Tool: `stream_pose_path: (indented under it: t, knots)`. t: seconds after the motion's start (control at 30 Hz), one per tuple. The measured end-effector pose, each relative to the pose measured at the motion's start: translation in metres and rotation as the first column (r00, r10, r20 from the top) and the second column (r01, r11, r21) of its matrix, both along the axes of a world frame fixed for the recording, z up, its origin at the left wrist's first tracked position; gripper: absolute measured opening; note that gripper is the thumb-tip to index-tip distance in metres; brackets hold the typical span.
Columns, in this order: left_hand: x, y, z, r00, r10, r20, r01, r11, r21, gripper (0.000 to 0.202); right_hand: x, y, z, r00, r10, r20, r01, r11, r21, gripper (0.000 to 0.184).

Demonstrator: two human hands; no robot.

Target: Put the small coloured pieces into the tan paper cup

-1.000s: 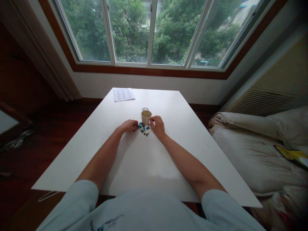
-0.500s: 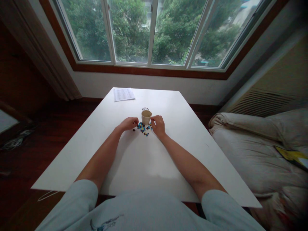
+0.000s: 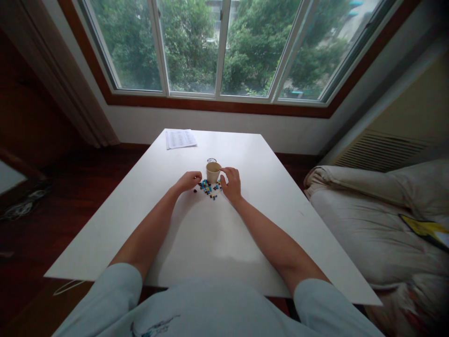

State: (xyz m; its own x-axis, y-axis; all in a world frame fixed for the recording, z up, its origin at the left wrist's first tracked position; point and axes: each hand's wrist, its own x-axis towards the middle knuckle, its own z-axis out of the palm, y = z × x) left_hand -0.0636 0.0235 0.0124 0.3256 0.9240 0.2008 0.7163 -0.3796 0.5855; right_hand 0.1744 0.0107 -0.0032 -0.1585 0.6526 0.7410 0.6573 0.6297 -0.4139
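A small tan paper cup (image 3: 213, 172) stands upright in the middle of the white table (image 3: 147, 210). Just in front of it lies a scatter of tiny blue, yellow and dark beads (image 3: 209, 188). My left hand (image 3: 188, 180) rests curled on the table at the left edge of the beads, fingertips pinched together; what they hold is too small to see. My right hand (image 3: 230, 182) is raised at the cup's right side, its fingertips pinched over the rim.
A printed sheet of paper (image 3: 180, 138) lies at the table's far left corner. A small ring-like object (image 3: 211, 160) sits behind the cup. Bedding (image 3: 379, 220) is piled right of the table. Windows span the far wall.
My right hand has lifted from beside the beads up to the cup's rim. My left hand has shifted slightly away from the beads, leaving a dark bead showing by it.
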Motion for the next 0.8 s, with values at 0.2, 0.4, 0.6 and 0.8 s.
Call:
stream_pose_path:
  t: [0.2,0.4,0.6,0.8]
  knots:
    - [0.010,0.007,-0.006,0.957,0.193,0.218,-0.166,0.977,-0.137,0.024,-0.002,0.000,0.003,0.996,0.083,0.026,-0.083,0.996,-0.022,0.040]
    - [0.020,0.008,-0.004,0.758,0.403,0.513,-0.164,0.879,-0.448,0.016,-0.005,0.003,0.002,0.980,0.173,0.095,-0.174,0.985,-0.002,0.050]
    - [0.011,0.014,-0.002,0.127,0.581,0.804,-0.133,0.813,-0.567,0.009,0.001,0.007,-0.004,0.991,0.136,-0.016,-0.135,0.990,0.029,0.039]
    - [-0.008,0.029,-0.008,-0.335,0.602,0.725,-0.234,0.692,-0.683,0.008,0.004,0.010,-0.008,0.994,0.069,-0.080,-0.067,0.997,0.023,0.035]
